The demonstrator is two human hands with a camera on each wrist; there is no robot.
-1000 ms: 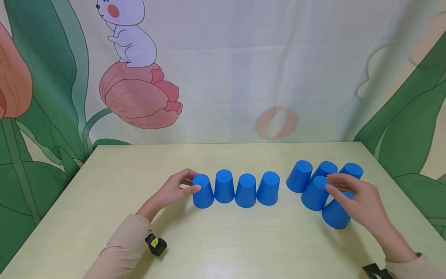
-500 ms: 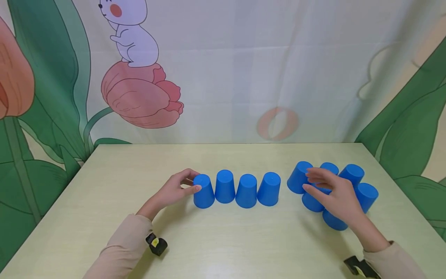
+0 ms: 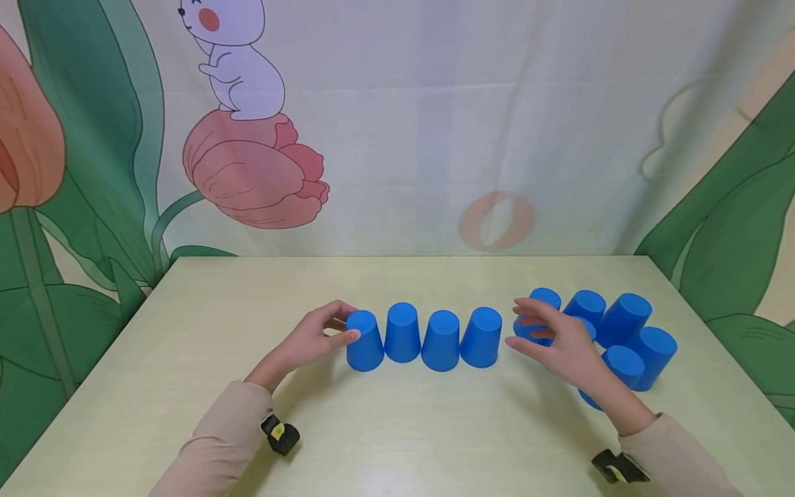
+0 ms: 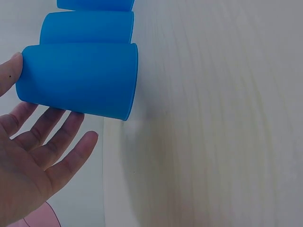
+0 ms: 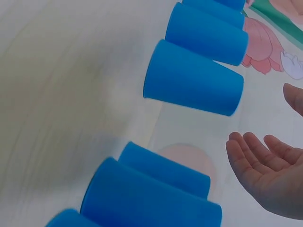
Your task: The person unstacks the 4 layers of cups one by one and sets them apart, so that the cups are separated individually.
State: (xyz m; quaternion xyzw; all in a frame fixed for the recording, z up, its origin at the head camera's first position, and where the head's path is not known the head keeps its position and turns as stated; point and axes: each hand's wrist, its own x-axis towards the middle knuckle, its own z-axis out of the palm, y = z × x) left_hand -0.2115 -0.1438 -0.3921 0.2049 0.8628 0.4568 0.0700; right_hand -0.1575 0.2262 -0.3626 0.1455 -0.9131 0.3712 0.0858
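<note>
Four-sided contact is not seen; my left hand [image 3: 319, 335] holds the leftmost blue cup [image 3: 365, 351] between thumb and fingers, at its left side. That cup stands upside down at the end of a row with several like it, ending in a rightmost row cup [image 3: 481, 339]. In the left wrist view the thumb [image 4: 10, 73] touches the cup near its narrow end. My right hand [image 3: 568, 348], fingers relaxed and apart, hovers between the row and a cluster of upside-down blue cups [image 3: 626, 322]. It holds nothing and hides part of the cluster.
The pale wooden table [image 3: 397, 435] stretches in front of the cups. Behind it hangs a printed cloth [image 3: 397, 138]. A black wrist camera [image 3: 281, 436] sits below the left forearm, another black camera [image 3: 617, 468] below the right.
My right hand has moved left over the cluster, from its right side to near the row's right end, uncovering cups behind it. My left hand and the row stay in place.
</note>
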